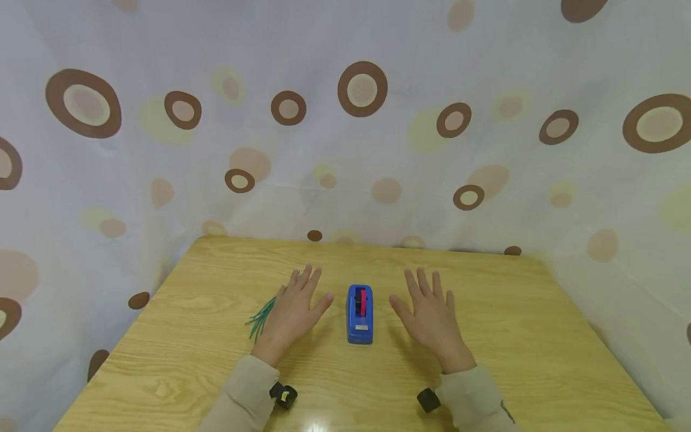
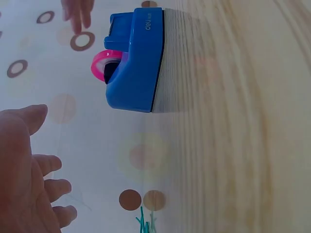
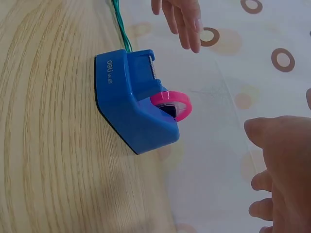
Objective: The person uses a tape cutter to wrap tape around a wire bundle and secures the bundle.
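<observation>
A blue tape dispenser (image 1: 360, 333) with a pink tape roll (image 1: 363, 303) stands on the wooden table between my two hands. To its left, my left hand (image 1: 294, 315) is held above the table with fingers spread, holding nothing. My right hand (image 1: 432, 318) is spread likewise on the other side, apart from the dispenser. Both wrist views show the dispenser's blue side (image 2: 138, 73) and the toothed cutter (image 3: 152, 67). Partly hidden under my left hand lies a bunch of thin green strands (image 1: 260, 319); their kind is hard to tell.
The wooden table (image 1: 178, 312) reaches back to a pale curtain (image 1: 302, 150) printed with brown and beige circles, which also hangs along the left and right sides. A small black device sits at each wrist, by the sleeve (image 1: 245, 384) on the left and the right sleeve (image 1: 475, 396).
</observation>
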